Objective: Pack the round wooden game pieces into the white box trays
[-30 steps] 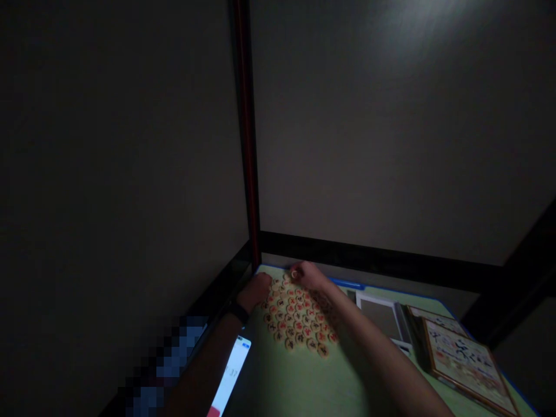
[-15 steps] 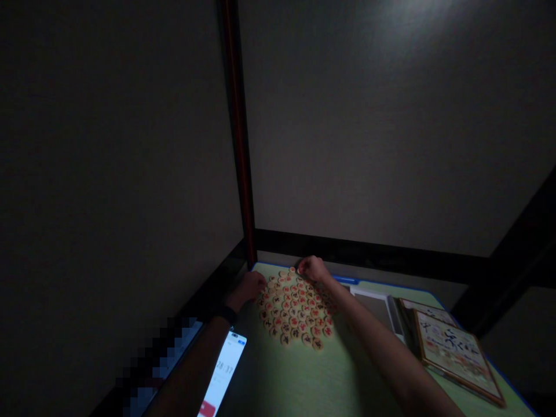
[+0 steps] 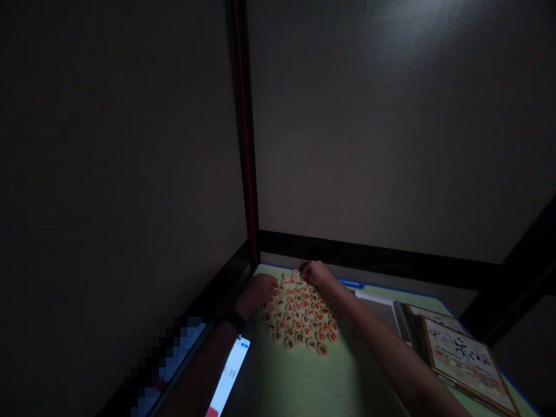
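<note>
Several round wooden game pieces (image 3: 299, 315) with red and black characters lie packed together on a green table mat (image 3: 304, 382). My left hand (image 3: 260, 289) rests at the cluster's left edge, fingers curled against the pieces. At the cluster's far corner my right hand (image 3: 319, 273) has its fingers bent and pinched down on the pieces. Whether either hand holds a piece is hidden in the dim light.
A lit phone (image 3: 228, 379) lies at the mat's near left under my left forearm. A white tray (image 3: 382, 307) and a framed game board box (image 3: 467, 362) sit at the right. Dark walls and a red-brown post (image 3: 245, 145) close in the far corner.
My left hand has slid a little right onto the cluster's edge. My right hand stays at the far corner. The view has shifted slightly.
</note>
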The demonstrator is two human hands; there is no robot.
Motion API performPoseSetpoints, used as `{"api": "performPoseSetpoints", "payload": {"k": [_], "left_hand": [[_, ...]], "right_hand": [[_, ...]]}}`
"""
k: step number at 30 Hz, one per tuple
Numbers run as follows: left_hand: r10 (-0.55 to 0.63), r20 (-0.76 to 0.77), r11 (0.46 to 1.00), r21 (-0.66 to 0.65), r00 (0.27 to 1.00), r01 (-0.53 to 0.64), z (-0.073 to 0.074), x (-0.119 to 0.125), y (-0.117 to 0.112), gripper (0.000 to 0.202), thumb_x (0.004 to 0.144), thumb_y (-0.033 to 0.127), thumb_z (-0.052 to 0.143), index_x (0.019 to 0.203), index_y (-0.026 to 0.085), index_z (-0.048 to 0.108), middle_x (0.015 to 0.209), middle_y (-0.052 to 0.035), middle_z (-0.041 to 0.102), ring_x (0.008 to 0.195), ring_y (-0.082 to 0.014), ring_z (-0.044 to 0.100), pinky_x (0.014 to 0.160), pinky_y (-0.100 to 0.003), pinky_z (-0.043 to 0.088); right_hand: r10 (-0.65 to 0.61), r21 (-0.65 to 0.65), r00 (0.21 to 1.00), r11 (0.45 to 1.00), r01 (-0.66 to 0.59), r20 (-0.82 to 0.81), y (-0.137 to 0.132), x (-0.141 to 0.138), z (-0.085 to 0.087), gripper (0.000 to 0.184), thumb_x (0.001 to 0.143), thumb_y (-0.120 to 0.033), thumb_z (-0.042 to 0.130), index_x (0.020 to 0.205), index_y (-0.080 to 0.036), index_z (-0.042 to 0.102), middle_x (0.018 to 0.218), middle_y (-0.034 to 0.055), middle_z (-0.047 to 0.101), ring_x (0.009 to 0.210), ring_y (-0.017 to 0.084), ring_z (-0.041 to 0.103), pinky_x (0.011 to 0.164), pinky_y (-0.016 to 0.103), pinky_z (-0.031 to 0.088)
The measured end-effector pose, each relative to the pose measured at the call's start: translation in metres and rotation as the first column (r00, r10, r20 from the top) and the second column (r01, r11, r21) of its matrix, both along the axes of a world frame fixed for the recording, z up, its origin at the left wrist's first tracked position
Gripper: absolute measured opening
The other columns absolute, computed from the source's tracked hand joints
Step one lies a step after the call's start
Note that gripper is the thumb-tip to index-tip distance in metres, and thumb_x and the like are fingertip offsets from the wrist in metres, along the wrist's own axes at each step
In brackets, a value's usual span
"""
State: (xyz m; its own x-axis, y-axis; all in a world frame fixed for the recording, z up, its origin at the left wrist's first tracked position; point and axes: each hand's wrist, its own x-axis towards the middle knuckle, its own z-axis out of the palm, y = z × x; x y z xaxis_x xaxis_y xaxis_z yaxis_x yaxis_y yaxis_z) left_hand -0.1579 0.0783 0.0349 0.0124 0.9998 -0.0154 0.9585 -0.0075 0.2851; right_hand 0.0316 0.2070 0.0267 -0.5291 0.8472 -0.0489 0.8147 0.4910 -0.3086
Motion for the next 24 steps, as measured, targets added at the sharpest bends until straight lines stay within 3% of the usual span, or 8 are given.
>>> {"api": "performPoseSetpoints", "payload": {"k": [4,12,16,24], "left_hand": [[0.01,-0.086,1.0,-0.016,0.996,-0.011,-0.001,0.007,0.002,0.028,0.078,0.016,0.059,0.101,0.019,0.074,0.107,-0.0093,0.075,0.103,-0.0232,0.067,0.092,-0.031,0.049],[0.039,-0.195,0.999,-0.03,0.98,-0.046,0.003,0.021,0.002,0.027,0.078,0.014,0.059,0.101,0.014,0.072,0.108,-0.017,0.073,0.104,-0.0279,0.068,0.091,-0.036,0.05],[0.031,-0.166,0.999,-0.021,0.986,-0.035,-0.001,0.019,0.006,0.024,0.083,0.017,0.056,0.1,0.012,0.072,0.107,-0.0177,0.073,0.103,-0.0275,0.068,0.091,-0.036,0.05],[0.016,-0.023,1.0,0.009,1.0,-0.015,-0.012,0.006,0.011,0.027,0.089,0.019,0.049,0.101,0.016,0.073,0.102,-0.0104,0.074,0.092,-0.0202,0.068,0.085,-0.029,0.05]], "right_hand": [[0.019,0.092,0.998,0.995,-0.024,0.057,-0.01,-0.01,0.008,0.03,0.087,-0.015,0.055,0.104,-0.022,0.079,0.106,0.0113,0.077,0.098,0.023,0.072,0.076,0.025,0.049],[0.139,0.123,0.971,0.979,-0.165,0.193,-0.021,-0.023,0.013,0.031,0.086,-0.014,0.056,0.106,-0.024,0.077,0.111,0.0105,0.075,0.104,0.025,0.07,0.082,0.028,0.05],[0.172,0.122,0.957,0.971,-0.205,0.234,-0.025,-0.025,0.015,0.03,0.088,-0.015,0.054,0.105,-0.023,0.077,0.114,0.0117,0.075,0.106,0.025,0.069,0.084,0.029,0.05],[0.206,0.095,0.942,0.966,-0.238,0.267,-0.026,-0.028,0.014,0.029,0.087,-0.015,0.054,0.105,-0.019,0.077,0.115,0.0167,0.073,0.105,0.029,0.07,0.082,0.031,0.052]]}}
